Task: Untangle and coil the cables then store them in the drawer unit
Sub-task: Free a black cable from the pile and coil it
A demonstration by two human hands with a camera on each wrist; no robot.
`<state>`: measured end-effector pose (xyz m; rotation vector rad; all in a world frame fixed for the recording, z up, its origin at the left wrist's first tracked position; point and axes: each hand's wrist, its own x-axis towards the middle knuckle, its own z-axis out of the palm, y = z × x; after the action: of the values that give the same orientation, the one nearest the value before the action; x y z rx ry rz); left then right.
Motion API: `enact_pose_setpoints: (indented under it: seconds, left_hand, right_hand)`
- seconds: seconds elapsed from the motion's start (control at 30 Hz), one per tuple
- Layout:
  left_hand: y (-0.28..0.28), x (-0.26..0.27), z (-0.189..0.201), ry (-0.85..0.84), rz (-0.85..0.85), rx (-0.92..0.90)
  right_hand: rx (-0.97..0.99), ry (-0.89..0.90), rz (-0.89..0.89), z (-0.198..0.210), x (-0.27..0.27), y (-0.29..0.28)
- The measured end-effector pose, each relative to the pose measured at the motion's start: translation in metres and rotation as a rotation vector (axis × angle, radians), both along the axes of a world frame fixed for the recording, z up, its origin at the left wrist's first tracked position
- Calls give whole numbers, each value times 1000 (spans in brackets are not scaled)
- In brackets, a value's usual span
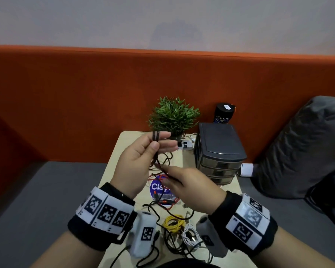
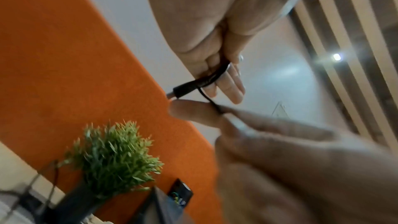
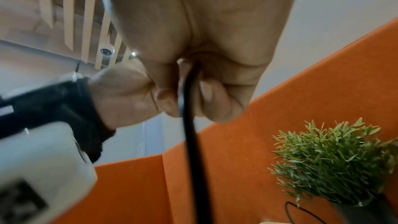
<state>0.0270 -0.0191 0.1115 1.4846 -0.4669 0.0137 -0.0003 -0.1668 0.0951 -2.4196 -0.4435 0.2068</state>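
My left hand (image 1: 156, 144) is raised above the small wooden table (image 1: 112, 171) and pinches folded loops of a black cable (image 1: 155, 135) between thumb and fingers. In the left wrist view the cable's black plug (image 2: 187, 87) sticks out past those fingers (image 2: 230, 83). Lower and to the right, my right hand (image 1: 167, 178) pinches the same black cable (image 3: 190, 125) where it runs down toward the table. A tangle of red (image 1: 158, 178), yellow (image 1: 172, 222), white (image 1: 190, 235) and black cables lies on the table beneath my hands. The dark drawer unit (image 1: 219, 151) stands at the table's right, its drawers closed.
A potted green plant (image 1: 173, 115) stands at the table's far edge, with a white power strip (image 1: 186, 145) beside it and a dark cylinder (image 1: 224, 113) behind the drawers. An orange partition (image 1: 85, 103) backs the table. A grey bag (image 1: 307, 147) sits to the right.
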Motion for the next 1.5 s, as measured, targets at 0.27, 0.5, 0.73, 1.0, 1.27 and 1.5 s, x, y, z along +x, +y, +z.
enact_pose_setpoints:
  seconds: [0.27, 0.5, 0.73, 1.0, 1.27, 1.5]
  left_hand:
    - [7, 5, -18, -223, 45, 572]
    - [4, -5, -6, -55, -196, 300]
    - [7, -11, 26, 19, -489, -185]
    - [10, -6, 20, -113, -39, -40]
    - [11, 1, -1, -270, 8, 618]
    - [7, -10, 3, -99, -307, 410]
  right_hand:
    - [672, 52, -172, 19, -3, -23]
    - [1054, 75, -233, 36, 10, -36]
    - [848, 23, -259, 21, 14, -6]
    - [257, 111, 2, 15, -8, 7]
    - [153, -129, 23, 39, -16, -19]
    - [476, -279, -130, 53, 1, -53]
